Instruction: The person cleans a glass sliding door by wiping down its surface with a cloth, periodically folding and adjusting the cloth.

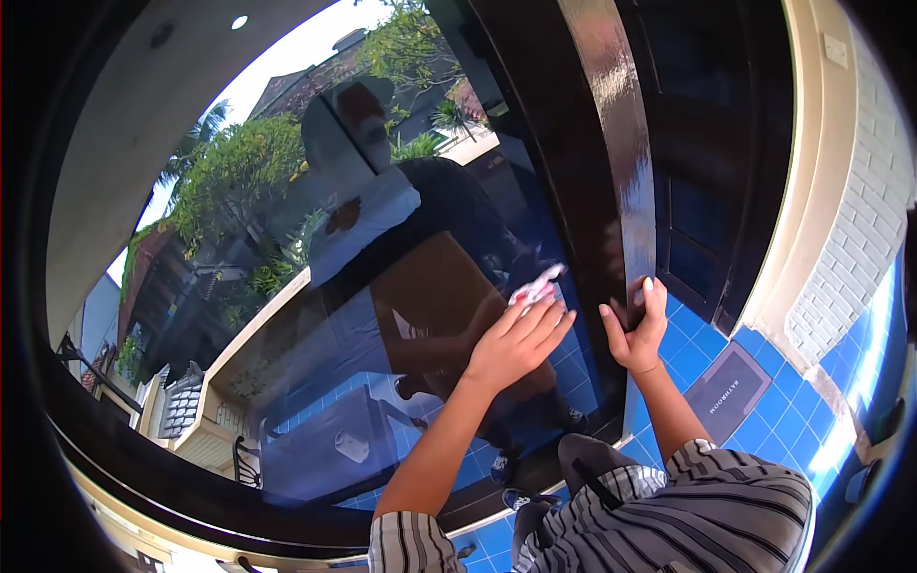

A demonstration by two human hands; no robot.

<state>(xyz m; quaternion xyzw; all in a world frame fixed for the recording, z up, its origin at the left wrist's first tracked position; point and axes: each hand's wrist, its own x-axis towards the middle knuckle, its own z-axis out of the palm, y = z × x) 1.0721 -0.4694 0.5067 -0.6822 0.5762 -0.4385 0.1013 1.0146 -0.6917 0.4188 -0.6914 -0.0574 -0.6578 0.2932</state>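
Note:
A large dark-framed glass door stands in front of me, its pane full of reflections. My left hand lies against the glass near the frame, fingers stretched over a crumpled white cloth with red marks. Part of the cloth sticks out above the fingertips; the rest is hidden under them. To the right, my right hand grips the shiny edge of the door, thumb on one side and fingers on the other.
Behind the edge is a dark panelled door. A grey mat marked BATHROOM lies on blue floor tiles. A white brick wall with a switch stands at right. The pane reflects a person, trees and a table.

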